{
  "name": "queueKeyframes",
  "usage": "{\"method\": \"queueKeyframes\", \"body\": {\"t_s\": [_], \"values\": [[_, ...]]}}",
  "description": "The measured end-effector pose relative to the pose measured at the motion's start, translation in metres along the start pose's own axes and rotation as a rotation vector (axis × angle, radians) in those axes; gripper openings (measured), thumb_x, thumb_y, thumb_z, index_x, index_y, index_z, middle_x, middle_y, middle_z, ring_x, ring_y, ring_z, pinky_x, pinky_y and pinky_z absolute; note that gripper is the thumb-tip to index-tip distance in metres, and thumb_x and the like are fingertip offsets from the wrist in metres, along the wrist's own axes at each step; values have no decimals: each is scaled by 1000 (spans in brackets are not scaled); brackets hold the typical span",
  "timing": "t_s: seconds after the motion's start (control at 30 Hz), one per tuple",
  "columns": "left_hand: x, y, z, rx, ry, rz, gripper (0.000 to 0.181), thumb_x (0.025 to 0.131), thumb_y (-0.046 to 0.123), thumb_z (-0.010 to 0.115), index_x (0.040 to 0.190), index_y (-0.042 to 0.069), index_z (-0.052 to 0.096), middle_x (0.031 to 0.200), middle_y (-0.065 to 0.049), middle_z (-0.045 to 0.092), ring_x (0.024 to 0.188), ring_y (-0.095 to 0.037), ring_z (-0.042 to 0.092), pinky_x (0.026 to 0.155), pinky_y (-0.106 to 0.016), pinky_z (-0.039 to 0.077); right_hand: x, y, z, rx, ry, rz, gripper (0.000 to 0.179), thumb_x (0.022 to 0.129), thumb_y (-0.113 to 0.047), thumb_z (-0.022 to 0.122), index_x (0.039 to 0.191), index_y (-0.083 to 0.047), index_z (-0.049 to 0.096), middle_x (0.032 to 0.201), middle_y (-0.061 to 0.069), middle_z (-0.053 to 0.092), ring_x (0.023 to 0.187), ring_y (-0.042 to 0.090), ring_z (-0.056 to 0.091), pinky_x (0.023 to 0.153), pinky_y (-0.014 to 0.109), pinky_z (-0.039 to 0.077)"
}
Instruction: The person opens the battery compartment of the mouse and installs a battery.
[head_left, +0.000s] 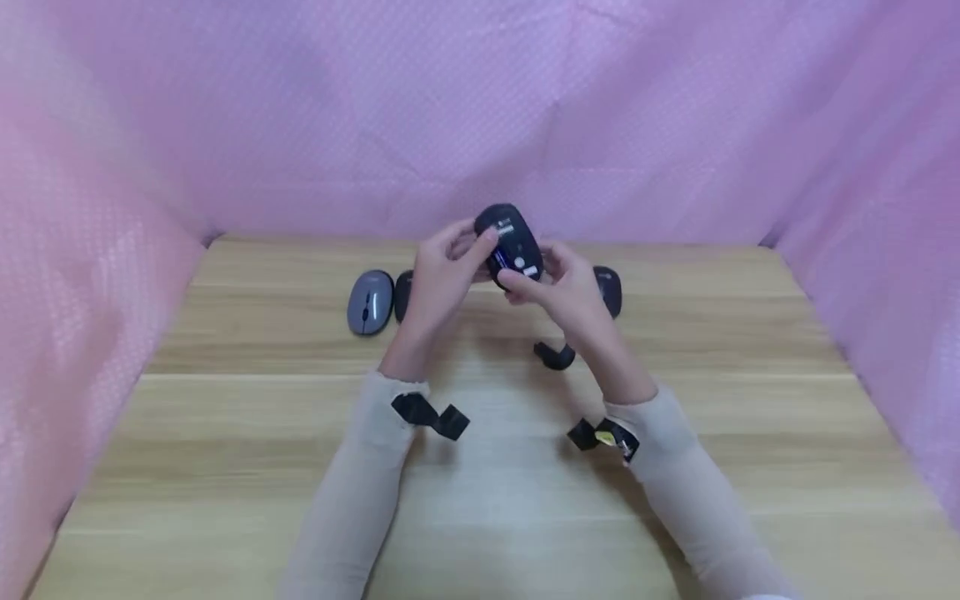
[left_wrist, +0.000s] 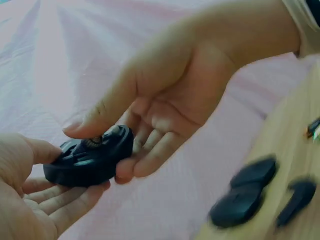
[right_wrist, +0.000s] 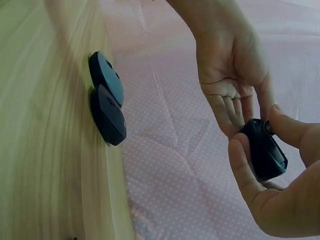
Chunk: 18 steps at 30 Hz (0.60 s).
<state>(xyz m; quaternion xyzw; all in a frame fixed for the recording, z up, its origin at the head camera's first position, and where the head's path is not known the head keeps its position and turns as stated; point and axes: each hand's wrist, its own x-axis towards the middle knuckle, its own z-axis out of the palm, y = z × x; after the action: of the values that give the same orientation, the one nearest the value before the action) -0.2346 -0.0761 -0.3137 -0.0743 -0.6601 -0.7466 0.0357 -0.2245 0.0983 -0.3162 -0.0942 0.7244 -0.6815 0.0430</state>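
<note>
My left hand (head_left: 441,271) and right hand (head_left: 573,296) hold a black computer mouse (head_left: 517,242) between them, raised over the back of the table. Its underside, with white labels and a bluish strip, faces the head camera. The left thumb lies on that underside and the left fingers support the far side. In the left wrist view, my right thumb presses near a small ribbed round piece (left_wrist: 92,142) on the mouse. The right wrist view shows the right fingers (right_wrist: 247,175) curled round the mouse's edge. What the ribbed piece is, I cannot tell.
A grey mouse (head_left: 371,302) stands on the wooden table (head_left: 495,500) at the left, beside a black mouse (head_left: 403,296). Another dark mouse (head_left: 609,290) lies behind the right wrist. Nearer is a curved black piece (head_left: 555,357). Pink sheeting (head_left: 480,100) surrounds the table.
</note>
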Motion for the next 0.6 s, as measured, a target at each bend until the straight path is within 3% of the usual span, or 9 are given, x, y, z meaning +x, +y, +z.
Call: {"method": "queueKeyframes", "body": {"t_s": [0.17, 0.37, 0.6], "values": [[-17, -11, -4, 10, -37, -114, 38, 102, 22, 64, 136, 3, 62, 124, -20, 72, 95, -24, 77, 82, -33, 65, -16, 8, 1, -3, -75, 66, 50, 92, -11, 76, 137, -3, 56, 112, 15, 66, 80, 17, 75, 86, 44, 65], [-27, -16, -7, -12, -50, -86, 38, 102, 22, 65, 134, 3, 63, 122, -22, 72, 94, -23, 77, 83, -35, 65, -26, 17, 5, -1, -53, 24, 49, 90, -14, 79, 133, -3, 59, 109, 16, 70, 77, 17, 75, 79, 41, 66], [-29, -10, -7, 50, -13, -94, 39, 100, 23, 67, 135, 6, 63, 121, -19, 73, 99, -23, 76, 82, -32, 65, -24, 16, 13, -22, -24, 44, 53, 88, -14, 81, 134, -1, 58, 110, 17, 69, 79, 17, 75, 78, 40, 66]]}}
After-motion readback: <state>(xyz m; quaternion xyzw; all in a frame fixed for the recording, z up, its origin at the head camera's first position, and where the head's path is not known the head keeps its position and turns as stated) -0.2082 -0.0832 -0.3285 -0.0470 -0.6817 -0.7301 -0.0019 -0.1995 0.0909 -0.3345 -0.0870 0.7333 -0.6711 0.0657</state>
